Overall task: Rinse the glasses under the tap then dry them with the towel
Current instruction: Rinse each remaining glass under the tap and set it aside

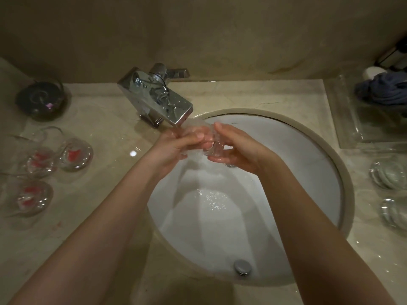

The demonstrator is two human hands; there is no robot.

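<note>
Under the tap (155, 96), a clear glass (210, 143) lies sideways between both hands, with water running over it. The left hand (176, 146) curls its fingers around one end of the glass. The right hand (233, 148) grips the other end, thumb on top and fingers below. Below the hands is the white sink (275, 216), wet, with a shiny drain plug (242, 267). To the left of the left hand, three glasses with red bits (76, 154) stand on the counter (105, 128), near a dark bowl (40, 100). Off to the right of the right hand stand two more clear glasses (388, 175), with a blue towel (383, 90) in a clear tray (350, 119) beyond them.
</note>
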